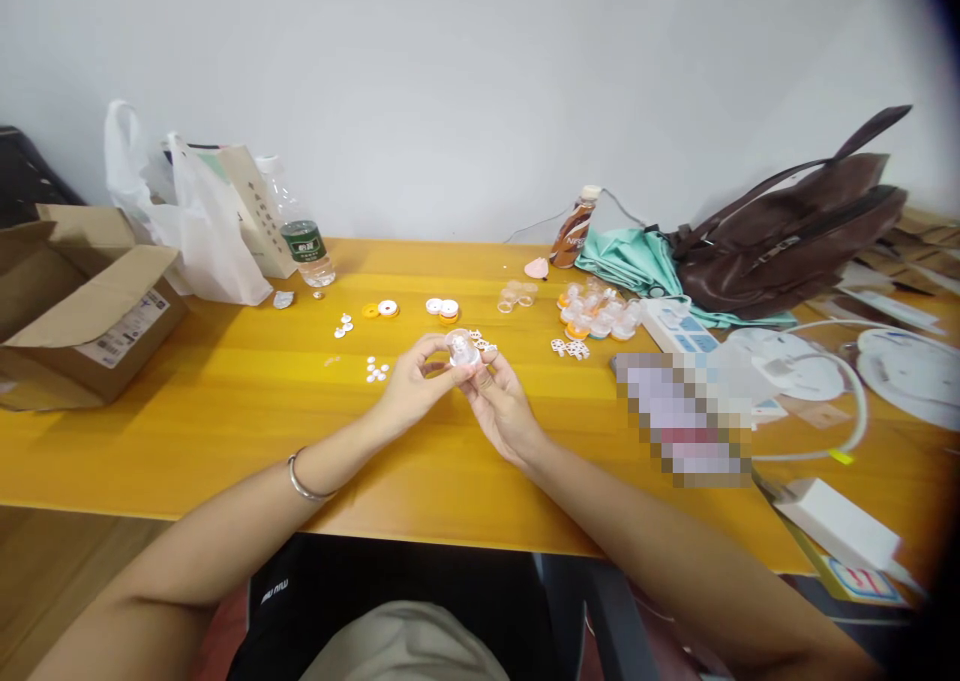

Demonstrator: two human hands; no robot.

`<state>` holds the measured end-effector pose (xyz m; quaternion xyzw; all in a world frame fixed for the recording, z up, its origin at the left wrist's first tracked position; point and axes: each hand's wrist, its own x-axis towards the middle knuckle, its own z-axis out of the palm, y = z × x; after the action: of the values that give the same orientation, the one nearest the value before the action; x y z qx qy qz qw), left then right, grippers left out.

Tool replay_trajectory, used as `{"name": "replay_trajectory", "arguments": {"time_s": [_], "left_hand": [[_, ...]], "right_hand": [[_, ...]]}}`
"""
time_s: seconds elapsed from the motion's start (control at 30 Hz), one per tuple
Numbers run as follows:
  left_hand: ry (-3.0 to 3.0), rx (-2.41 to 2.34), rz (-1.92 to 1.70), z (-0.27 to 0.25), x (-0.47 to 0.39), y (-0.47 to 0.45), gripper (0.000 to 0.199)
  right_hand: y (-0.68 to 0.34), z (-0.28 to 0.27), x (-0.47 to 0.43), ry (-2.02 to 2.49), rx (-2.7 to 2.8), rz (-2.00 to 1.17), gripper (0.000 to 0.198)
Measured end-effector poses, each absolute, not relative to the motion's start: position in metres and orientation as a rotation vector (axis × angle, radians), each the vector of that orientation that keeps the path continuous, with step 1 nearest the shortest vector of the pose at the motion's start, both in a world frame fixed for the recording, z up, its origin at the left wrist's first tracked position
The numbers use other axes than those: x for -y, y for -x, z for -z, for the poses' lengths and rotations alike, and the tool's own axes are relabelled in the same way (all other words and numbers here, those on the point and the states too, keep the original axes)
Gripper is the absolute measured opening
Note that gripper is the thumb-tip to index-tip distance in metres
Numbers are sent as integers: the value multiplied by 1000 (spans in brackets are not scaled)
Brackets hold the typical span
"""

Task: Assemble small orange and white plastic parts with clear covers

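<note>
Between my two hands, above the table, is a small clear plastic round piece with a white base (462, 349). My left hand (418, 379) pinches it from the left, fingers curled round its side. My right hand (501, 401) grips its lower right side with thumb and fingers. Just behind lie small white cut-out pieces (484, 342), partly hidden by the hands. Left of my left hand are several small white discs (376, 370). Beyond the hands sit white and orange round discs (443, 309) and a yellow and white pair (381, 309).
Clear rings (517, 295) and a cluster of assembled clear domes (596, 311) lie to the right, near more white cut-outs (570, 348). A cardboard box (90, 311), a water bottle (306, 241), a drink bottle (576, 226), a brown bag (795, 231) and a blurred-out flat object (682, 416) surround the work area.
</note>
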<state>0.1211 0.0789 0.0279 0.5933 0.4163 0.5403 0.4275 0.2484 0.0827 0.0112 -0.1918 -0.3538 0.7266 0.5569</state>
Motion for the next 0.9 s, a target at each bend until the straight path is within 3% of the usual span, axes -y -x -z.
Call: {"name": "replay_trajectory", "arguments": {"time_s": [0.67,0.9], "left_hand": [[-1519,-934,-1246,-31,-80,-117,21],[-1512,-959,-1270,-29,-85,-115,22]], "right_hand": [[-254,-10,-88,385,552,-2075,3],[-253,-7,-88,381,607,-1997,12]]}}
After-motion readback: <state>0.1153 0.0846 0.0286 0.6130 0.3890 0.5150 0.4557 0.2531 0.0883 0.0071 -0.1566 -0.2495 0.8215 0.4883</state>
